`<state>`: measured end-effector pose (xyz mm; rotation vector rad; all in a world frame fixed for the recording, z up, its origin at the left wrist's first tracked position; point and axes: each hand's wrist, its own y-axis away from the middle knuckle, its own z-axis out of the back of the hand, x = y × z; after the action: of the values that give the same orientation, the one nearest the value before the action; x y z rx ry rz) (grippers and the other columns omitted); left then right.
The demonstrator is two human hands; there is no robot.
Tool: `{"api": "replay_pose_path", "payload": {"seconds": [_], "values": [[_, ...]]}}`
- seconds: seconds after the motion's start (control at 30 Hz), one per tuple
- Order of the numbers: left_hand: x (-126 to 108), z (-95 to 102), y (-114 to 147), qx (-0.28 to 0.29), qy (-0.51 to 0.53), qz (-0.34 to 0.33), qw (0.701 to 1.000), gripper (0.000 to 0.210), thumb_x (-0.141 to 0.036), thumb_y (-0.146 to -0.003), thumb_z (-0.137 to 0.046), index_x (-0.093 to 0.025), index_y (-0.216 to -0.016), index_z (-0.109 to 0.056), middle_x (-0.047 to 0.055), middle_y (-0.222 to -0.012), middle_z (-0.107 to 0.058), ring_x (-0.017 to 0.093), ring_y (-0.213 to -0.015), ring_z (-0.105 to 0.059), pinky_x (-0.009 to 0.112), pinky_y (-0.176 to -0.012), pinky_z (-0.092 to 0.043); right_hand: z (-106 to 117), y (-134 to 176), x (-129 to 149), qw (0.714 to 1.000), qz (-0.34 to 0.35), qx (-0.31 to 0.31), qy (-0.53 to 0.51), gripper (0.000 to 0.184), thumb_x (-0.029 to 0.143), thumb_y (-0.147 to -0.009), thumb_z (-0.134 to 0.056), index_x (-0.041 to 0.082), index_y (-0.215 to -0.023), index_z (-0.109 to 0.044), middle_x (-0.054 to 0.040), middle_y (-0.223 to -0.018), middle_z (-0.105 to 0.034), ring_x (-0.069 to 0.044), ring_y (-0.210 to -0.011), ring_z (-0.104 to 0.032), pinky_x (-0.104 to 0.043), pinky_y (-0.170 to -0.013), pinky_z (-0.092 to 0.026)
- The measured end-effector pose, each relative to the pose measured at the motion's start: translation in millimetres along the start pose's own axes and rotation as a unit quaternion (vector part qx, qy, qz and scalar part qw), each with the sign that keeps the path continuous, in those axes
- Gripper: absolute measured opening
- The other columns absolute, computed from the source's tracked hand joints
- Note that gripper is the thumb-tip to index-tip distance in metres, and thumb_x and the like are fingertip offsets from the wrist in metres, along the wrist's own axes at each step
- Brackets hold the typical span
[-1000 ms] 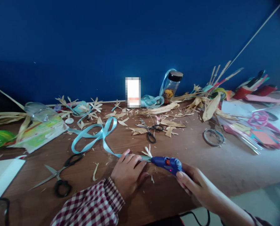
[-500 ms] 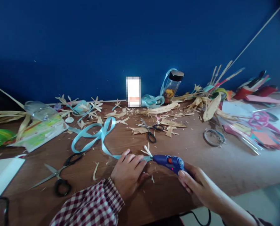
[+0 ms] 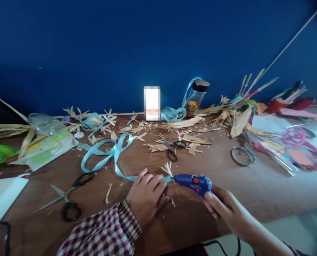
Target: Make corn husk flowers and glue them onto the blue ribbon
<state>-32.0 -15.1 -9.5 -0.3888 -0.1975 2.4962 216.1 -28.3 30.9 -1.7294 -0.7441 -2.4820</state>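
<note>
1. On the brown tabletop point(image 3: 206, 220), the left hand point(image 3: 145, 193) rests palm down over the light-blue ribbon point(image 3: 117, 153), fingers extended and slightly spread.
2. The right hand point(image 3: 225, 206) grips the blue glue gun point(image 3: 186, 180), fingers wrapped around its handle; a red indicator point(image 3: 198, 190) is lit.
3. The nozzle points left at the ribbon's end, beside a pale husk piece point(image 3: 167, 168); nozzle contact cannot be determined.
4. The ribbon loops left of the hands, behind open large scissors point(image 3: 71, 212).
5. Small scissors point(image 3: 171, 155) lie beyond the glue gun.
</note>
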Motion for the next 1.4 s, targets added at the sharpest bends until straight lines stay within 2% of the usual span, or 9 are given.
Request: {"api": "replay_pose_path", "payload": {"seconds": [0.2,0.37,0.6,0.83,1.03,1.2,1.4], "values": [[0.5,-1.9,0.4,-0.001,-0.017,-0.001,1.000,0.034,-0.044,-0.084,-0.050,-0.021,-0.108,-0.056,0.004,-0.122,-0.058,0.024,-0.100,-0.051,0.048,-0.100,-0.029,2.1,-1.1,-4.9,1.000,0.004,-0.005,0.014,0.038,0.053,-0.088,-0.039,0.018,-0.074,-0.046,0.0044,-0.059,-0.038,-0.009,-0.050,-0.035,-0.021,-0.047,-0.032],[0.1,0.9,-1.7,0.004,-0.033,0.004,0.999,0.029,-0.043,-0.086,-0.049,-0.021,-0.103,-0.058,0.006,-0.132,-0.049,0.023,-0.103,-0.050,0.048,-0.100,-0.029,4.8,-0.1,-4.3,1.000,0.001,-0.016,0.004,0.038,0.053,-0.088,-0.040,0.018,-0.073,-0.046,0.0041,-0.058,-0.039,-0.009,-0.050,-0.035,-0.021,-0.047,-0.033],[3.4,-0.7,-3.7,0.016,-0.022,-0.032,0.999,0.028,-0.039,-0.087,-0.046,-0.020,-0.103,-0.059,0.003,-0.124,-0.056,0.023,-0.101,-0.048,0.052,-0.104,-0.022,9.4,1.3,-4.7,1.000,0.009,-0.007,0.011,0.039,0.053,-0.088,-0.039,0.018,-0.072,-0.044,0.0044,-0.058,-0.038,-0.008,-0.049,-0.035,-0.021,-0.046,-0.032],[3.4,1.6,-5.4,0.028,-0.024,-0.036,0.999,0.032,-0.043,-0.087,-0.045,-0.019,-0.101,-0.059,0.007,-0.138,-0.044,0.024,-0.103,-0.047,0.051,-0.103,-0.023,5.6,3.9,-7.9,1.000,0.005,0.010,0.024,0.035,0.049,-0.090,-0.038,0.017,-0.078,-0.047,0.0040,-0.061,-0.038,-0.009,-0.052,-0.035,-0.021,-0.048,-0.031],[3.9,0.6,-5.3,0.034,-0.026,-0.036,0.998,0.035,-0.048,-0.085,-0.046,-0.018,-0.100,-0.059,0.007,-0.137,-0.045,0.025,-0.104,-0.047,0.051,-0.102,-0.022,-4.7,-3.2,-10.5,0.998,0.009,-0.002,0.065,0.033,0.046,-0.090,-0.042,0.016,-0.083,-0.053,0.0029,-0.061,-0.043,-0.010,-0.054,-0.039,-0.021,-0.049,-0.033],[2.9,0.0,-4.8,0.028,-0.026,-0.027,0.999,0.035,-0.048,-0.085,-0.047,-0.019,-0.102,-0.058,0.007,-0.134,-0.048,0.025,-0.103,-0.047,0.051,-0.102,-0.022,-1.4,-4.2,-9.3,0.996,0.001,-0.002,0.087,0.032,0.046,-0.090,-0.042,0.016,-0.088,-0.055,0.0026,-0.063,-0.046,-0.010,-0.054,-0.042,-0.021,-0.050,-0.035],[2.6,-0.8,-4.7,0.040,-0.026,-0.021,0.999,0.037,-0.050,-0.084,-0.048,-0.021,-0.104,-0.058,0.006,-0.132,-0.050,0.025,-0.103,-0.047,0.051,-0.102,-0.022,3.0,-2.0,-10.7,0.996,0.009,0.010,0.091,0.032,0.045,-0.090,-0.042,0.016,-0.083,-0.053,0.0030,-0.061,-0.044,-0.010,-0.053,-0.041,-0.021,-0.049,-0.034]]}}
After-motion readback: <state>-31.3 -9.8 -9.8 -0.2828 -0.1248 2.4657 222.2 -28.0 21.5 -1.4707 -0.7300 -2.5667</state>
